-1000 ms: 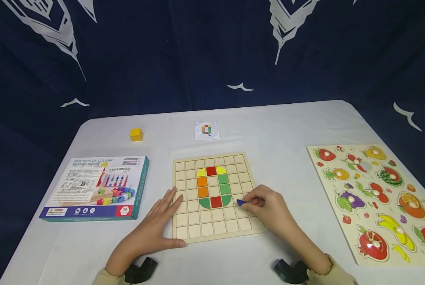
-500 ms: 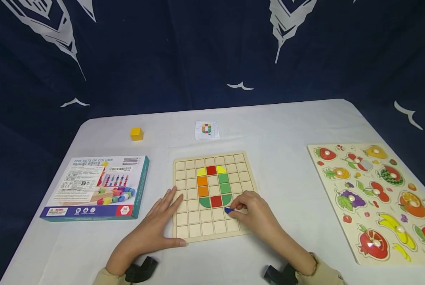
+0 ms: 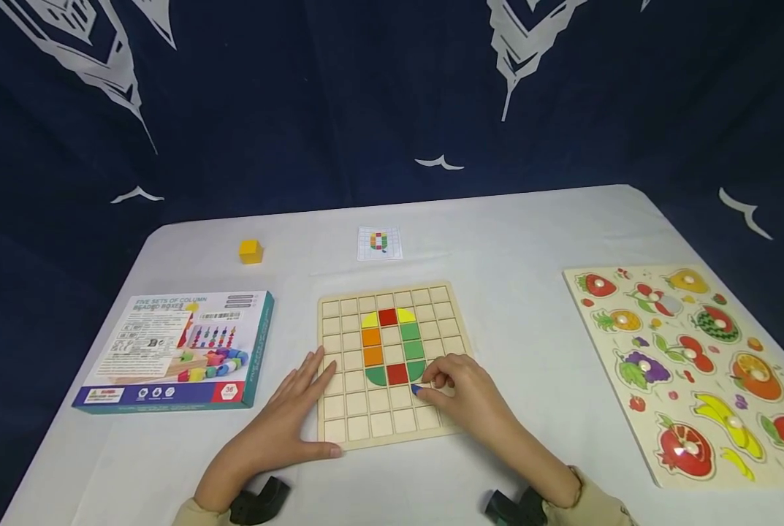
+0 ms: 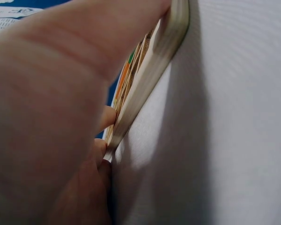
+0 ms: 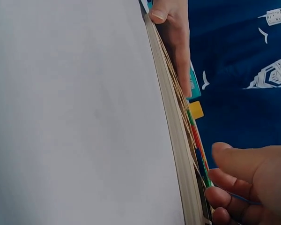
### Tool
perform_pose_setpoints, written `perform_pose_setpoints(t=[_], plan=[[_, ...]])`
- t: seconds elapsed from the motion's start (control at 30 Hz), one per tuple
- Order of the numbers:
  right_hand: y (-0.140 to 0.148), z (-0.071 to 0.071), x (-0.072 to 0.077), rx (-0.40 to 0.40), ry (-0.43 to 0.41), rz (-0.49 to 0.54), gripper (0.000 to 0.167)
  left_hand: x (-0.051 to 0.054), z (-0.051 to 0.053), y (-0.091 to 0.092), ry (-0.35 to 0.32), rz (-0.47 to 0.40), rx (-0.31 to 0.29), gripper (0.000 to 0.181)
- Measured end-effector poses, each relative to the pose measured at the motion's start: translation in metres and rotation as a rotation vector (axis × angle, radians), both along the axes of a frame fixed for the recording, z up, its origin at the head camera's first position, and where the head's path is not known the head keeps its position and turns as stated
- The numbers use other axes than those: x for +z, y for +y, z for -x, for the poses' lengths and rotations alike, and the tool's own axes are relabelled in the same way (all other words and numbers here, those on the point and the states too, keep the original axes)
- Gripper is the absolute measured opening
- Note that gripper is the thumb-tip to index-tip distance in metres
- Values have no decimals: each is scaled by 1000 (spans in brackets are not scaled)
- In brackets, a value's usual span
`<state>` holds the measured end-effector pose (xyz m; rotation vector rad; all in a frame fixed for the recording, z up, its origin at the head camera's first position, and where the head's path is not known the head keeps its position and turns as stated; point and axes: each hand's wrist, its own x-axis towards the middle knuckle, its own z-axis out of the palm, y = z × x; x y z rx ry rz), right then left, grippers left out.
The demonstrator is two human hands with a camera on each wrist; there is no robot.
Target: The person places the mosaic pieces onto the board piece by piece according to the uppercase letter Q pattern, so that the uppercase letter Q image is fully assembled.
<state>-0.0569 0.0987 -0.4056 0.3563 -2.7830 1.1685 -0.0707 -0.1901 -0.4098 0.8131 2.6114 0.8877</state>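
A square wooden grid board [image 3: 381,424] lies on the white table, with red, yellow, orange and green tiles forming a ring in its cells. My left hand [image 3: 286,416] rests at the board's left side, fingers spread along the edge and thumb at the near left corner. My right hand [image 3: 473,394] is over the board's lower right part. Its thumb and fingers pinch a small blue tile [image 3: 416,389] just below the green corner tile [image 3: 416,370]. The fingers cover much of the blue tile. In the right wrist view, the right hand [image 5: 253,180] has its fingers curled beside the board.
A small card [image 3: 379,243] with a coloured grid pattern lies behind the board. A yellow cube [image 3: 250,252] stands at the back left, above a flat toy box [image 3: 174,351]. To the right lies a fruit puzzle board [image 3: 681,372].
My right hand has moved left with the blue tile, from the board's right part to below the green corner tile. The left hand has stayed in place.
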Motion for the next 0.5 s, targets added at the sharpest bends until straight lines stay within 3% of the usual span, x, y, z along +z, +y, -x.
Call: perform_pose_setpoints(t=[0.5], plan=[[5,0,2,14,-21,36,16,2,-1,0,9,-6,-8,112]])
